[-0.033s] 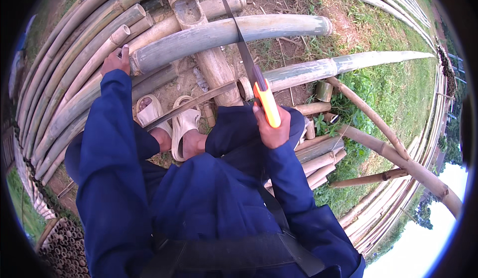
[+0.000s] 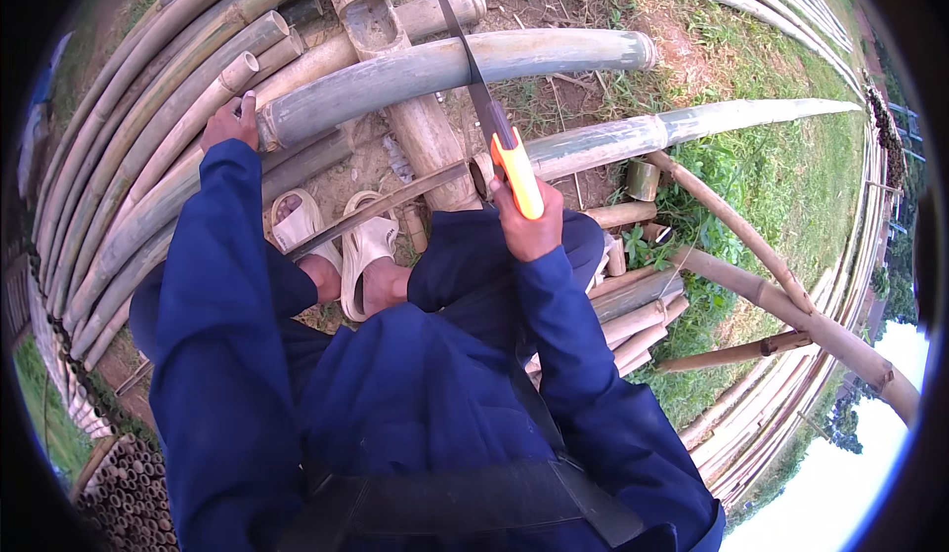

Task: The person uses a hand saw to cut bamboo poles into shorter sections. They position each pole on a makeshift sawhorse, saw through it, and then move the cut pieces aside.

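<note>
My right hand (image 2: 531, 221) is closed round the orange and yellow handle of a handsaw (image 2: 481, 92). Its dark blade points away from me and lies across a thick grey-green bamboo pole (image 2: 386, 80). This pole rests over a pale, notched bamboo support (image 2: 430, 147). At the pole's left end, my left hand (image 2: 227, 124) grips it, the fingers bent over the end and partly hidden. Nearer to me, a second bamboo pole (image 2: 593, 149) reaches off to the right, its cut end beside the saw handle.
Long bamboo poles (image 2: 129, 137) lie stacked at the left. Short bamboo pieces (image 2: 638, 320) are piled by my right knee. A bamboo frame (image 2: 761, 310) stands on the grass to the right. A narrow strip (image 2: 386, 204) crosses above my sandals (image 2: 368, 255).
My right hand has pushed the saw forward, away from me and slightly left, with the blade still across the pole. My left hand and the pole have hardly moved.
</note>
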Tool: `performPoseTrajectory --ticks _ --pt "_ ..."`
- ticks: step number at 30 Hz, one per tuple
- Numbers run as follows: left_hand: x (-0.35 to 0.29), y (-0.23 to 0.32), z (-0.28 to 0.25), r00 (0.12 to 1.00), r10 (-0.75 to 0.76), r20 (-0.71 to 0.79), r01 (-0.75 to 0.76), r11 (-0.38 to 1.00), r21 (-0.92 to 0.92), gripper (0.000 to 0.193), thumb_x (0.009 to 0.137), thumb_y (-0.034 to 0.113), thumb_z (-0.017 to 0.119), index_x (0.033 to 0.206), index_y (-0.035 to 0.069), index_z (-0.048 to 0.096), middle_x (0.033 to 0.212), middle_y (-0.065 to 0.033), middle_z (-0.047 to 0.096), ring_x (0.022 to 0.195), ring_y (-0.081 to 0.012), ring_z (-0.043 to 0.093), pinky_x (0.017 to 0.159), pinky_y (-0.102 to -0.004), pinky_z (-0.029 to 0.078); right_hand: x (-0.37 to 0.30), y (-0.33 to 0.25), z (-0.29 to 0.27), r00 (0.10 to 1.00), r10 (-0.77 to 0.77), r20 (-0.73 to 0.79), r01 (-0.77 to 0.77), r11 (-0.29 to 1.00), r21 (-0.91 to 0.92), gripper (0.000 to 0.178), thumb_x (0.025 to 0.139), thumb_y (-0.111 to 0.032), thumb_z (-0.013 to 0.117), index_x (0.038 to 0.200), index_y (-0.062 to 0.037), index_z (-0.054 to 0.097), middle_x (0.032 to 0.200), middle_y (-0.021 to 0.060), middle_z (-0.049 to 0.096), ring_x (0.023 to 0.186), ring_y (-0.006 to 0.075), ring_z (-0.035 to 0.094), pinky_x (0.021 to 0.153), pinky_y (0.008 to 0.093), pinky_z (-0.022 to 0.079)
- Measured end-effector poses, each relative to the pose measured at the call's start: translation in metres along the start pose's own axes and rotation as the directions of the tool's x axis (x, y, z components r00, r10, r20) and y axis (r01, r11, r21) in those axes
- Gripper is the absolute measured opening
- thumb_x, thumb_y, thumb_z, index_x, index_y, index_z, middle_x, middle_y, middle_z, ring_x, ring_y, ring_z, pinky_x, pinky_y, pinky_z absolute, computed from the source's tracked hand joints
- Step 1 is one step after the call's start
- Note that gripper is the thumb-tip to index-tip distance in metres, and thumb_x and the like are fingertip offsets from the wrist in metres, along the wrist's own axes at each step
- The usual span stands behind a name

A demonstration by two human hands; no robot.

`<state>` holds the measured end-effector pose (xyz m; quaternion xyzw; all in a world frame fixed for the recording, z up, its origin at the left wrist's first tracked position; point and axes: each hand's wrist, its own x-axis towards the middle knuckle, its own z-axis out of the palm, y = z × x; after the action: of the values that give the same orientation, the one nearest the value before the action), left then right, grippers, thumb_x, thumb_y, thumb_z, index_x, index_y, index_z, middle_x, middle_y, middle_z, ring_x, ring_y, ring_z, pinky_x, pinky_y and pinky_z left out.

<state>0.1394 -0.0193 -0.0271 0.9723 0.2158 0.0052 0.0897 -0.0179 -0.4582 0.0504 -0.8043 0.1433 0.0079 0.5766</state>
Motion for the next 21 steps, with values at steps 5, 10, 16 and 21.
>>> performPoseTrajectory --ticks 5,10,16,21 --pt "0.007 -0.002 -0.006 0.999 -0.008 0.034 0.008 1.000 -0.008 0.060 0.096 0.065 0.049 0.118 0.016 0.077 0.105 -0.0211 0.075 0.105 -0.0405 0.070 0.095 -0.0501 0.052 0.011 -0.007 0.008 0.999 0.023 0.035 -0.023 1.000 0.001 0.018 0.090 -0.012 0.077 0.096 0.0031 0.069 0.072 0.0088 0.066 0.067 0.0119 0.059 0.064 0.0325 0.050" --pt "0.002 -0.005 -0.007 1.000 -0.017 0.011 0.017 0.999 -0.043 0.061 0.095 0.066 0.048 0.117 0.017 0.077 0.105 -0.0207 0.075 0.105 -0.0407 0.070 0.094 -0.0504 0.052 -0.114 -0.041 -0.056 0.999 0.047 -0.018 -0.047 0.998 -0.034 0.023 0.091 -0.004 0.075 0.111 0.0058 0.071 0.088 0.0065 0.072 0.080 0.0116 0.066 0.076 0.0296 0.055" --pt "0.007 -0.001 0.007 1.000 -0.015 0.021 0.016 0.999 -0.036 0.062 0.095 0.066 0.049 0.119 0.016 0.076 0.110 -0.0217 0.074 0.107 -0.0415 0.069 0.096 -0.0506 0.051 0.028 0.012 0.017 0.999 -0.011 0.041 0.011 1.000 0.013 0.016 0.092 -0.010 0.074 0.095 0.0049 0.069 0.070 0.0082 0.065 0.064 0.0103 0.054 0.062 0.0312 0.049" --pt "0.022 -0.017 -0.002 0.999 -0.014 0.032 0.014 1.000 -0.009 0.063 0.095 0.066 0.049 0.120 0.014 0.076 0.111 -0.0216 0.074 0.107 -0.0422 0.069 0.097 -0.0498 0.051 -0.011 -0.009 -0.001 0.996 0.057 0.063 -0.059 0.998 0.031 0.019 0.091 -0.012 0.077 0.099 0.0044 0.070 0.073 0.0081 0.066 0.068 0.0100 0.058 0.065 0.0299 0.051"
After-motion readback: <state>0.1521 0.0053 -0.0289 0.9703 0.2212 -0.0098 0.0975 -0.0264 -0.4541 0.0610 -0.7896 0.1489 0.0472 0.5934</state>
